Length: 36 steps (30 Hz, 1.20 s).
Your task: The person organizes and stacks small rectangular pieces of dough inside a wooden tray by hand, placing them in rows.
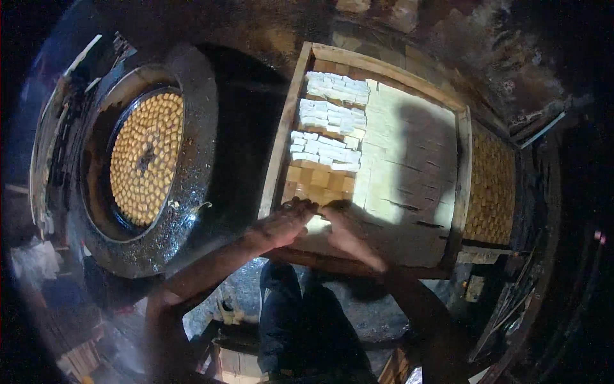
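Holding left hand (288, 221) and right hand (346, 229) close together over wooden tray (464, 168), at its seven o'clock; too indistinct to make out whether grasping anything. From there, facing white blocks (326, 151) inside at twelve o'clock, scored pale slab (419, 163) at two, pan (99, 163) of golden pieces (144, 131) at ten.

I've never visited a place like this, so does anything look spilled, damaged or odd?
Yes: a small pale scrap sits on the dark rim, apart from the golden pieces inside. In the wooden tray, dark gaps break the pale layer toward its right; whether that's damage, I can't tell.
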Tool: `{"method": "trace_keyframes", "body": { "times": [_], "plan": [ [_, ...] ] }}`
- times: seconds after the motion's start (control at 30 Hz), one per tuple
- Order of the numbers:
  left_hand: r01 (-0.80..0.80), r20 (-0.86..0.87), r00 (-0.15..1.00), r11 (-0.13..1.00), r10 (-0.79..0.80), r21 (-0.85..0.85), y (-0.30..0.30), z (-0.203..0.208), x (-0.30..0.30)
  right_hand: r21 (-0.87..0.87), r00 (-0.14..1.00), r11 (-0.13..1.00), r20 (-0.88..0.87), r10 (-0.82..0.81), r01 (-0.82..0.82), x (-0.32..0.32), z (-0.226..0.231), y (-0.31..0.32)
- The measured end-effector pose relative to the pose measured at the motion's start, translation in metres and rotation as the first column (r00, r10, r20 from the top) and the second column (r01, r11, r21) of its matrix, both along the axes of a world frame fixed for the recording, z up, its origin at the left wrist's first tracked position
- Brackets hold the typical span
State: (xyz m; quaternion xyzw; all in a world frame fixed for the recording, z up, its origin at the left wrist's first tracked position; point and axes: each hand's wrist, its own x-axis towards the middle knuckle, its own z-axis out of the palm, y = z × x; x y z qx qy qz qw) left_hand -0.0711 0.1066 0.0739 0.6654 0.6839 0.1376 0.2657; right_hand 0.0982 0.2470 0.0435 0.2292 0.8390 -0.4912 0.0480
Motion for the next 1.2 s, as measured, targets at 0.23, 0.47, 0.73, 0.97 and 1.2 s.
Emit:
{"method": "trace_keyframes", "body": {
  "times": [0.23, 0.47, 0.73, 0.97, 1.2],
  "plan": [
    [-0.026, -0.032, 0.999, 0.988, 0.031, 0.153, -0.008, 0.004, 0.002, -0.014, 0.996, 0.996, 0.026, 0.087, -0.086, -0.004, 0.000, -0.009],
    [0.055, -0.066, 0.997, 0.993, -0.049, 0.101, 0.006, 0.011, -0.006, 0.188, 0.924, 0.905, 0.114, 0.365, -0.381, -0.009, 0.035, 0.019],
    [0.236, -0.201, 0.961, 0.945, -0.192, 0.227, 0.018, -0.002, -0.008, 0.011, 0.911, 0.911, -0.022, 0.412, -0.412, -0.005, 0.030, 0.039],
    [0.322, -0.300, 0.925, 0.900, -0.233, 0.293, 0.016, 0.006, -0.006, 0.050, 0.967, 0.975, -0.121, 0.222, -0.218, 0.009, 0.030, 0.017],
    [0.291, -0.151, 0.950, 0.950, -0.273, 0.116, 0.017, 0.024, 0.013, 0.072, 0.937, 0.938, 0.119, 0.328, -0.338, 0.031, 0.026, 0.029]
  ]
}}
